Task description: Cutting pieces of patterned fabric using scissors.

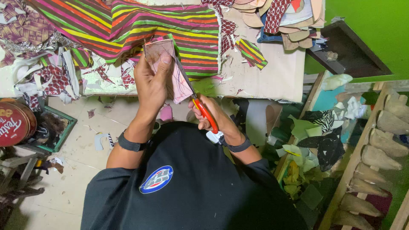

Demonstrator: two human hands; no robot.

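My left hand [152,81] holds up a pinkish piece of cut material [179,83] with thin lines drawn on it, thumb on its face. My right hand [213,114] grips red-handled scissors [206,114] whose dark blades [184,76] run up along the piece's right edge. Both hands are raised in front of my black shirt, just below the edge of the worktable [277,81]. Behind the piece lies a brightly striped fabric [140,21] in pink, green, yellow and orange.
Fabric scraps [47,72] litter the table's left side, and flat cut-out shapes [281,17] are stacked at the top right. A red round tin [12,123] sits at the left. Shoe lasts [383,149] line a rack at the right, beside a scrap heap [315,140].
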